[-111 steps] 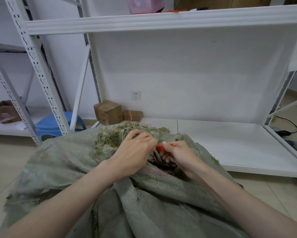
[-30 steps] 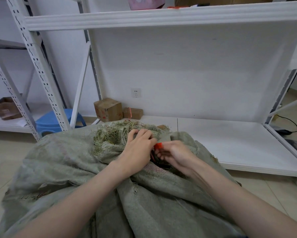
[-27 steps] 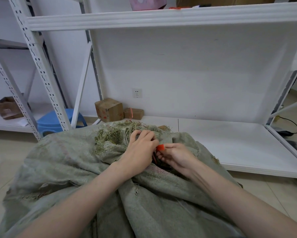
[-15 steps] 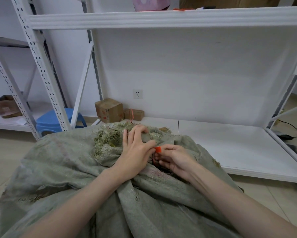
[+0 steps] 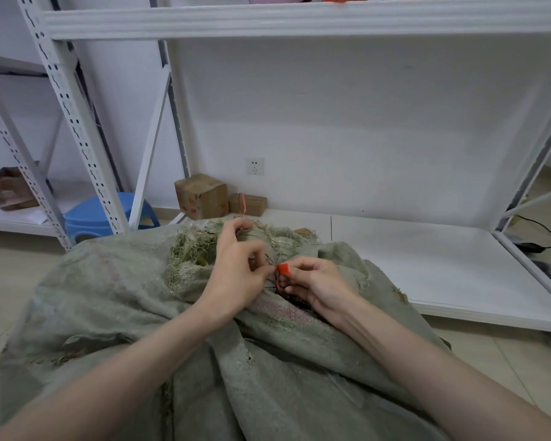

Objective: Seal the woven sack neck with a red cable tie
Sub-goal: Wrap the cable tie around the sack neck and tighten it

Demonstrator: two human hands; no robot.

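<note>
White metal shelving fills the back of the room, its perforated uprights standing on a pale tiled floor. At far left a crumpled brown box lies on a low shelf, its edge cut off by the frame. A blue plastic stool sits partly behind an upright. Right of it, two cardboard boxes stand against the wall; the larger one carries red print too small to read. A wall socket is above them. The low white shelf board to the right lies bare, its front edge running just beside the sack, and a black cable trails at far right.

The grey-green woven sack spreads across the foreground, its bottom cut off. Its frayed neck is bunched near the centre. The left hand curls over the neck, thumb and fingertips pressed together. The right hand pinches the red cable tie at its head, right beside the left fingertips. Most of the tie's strap is hidden among folds and fingers, so whether it circles the neck is unclear.
</note>
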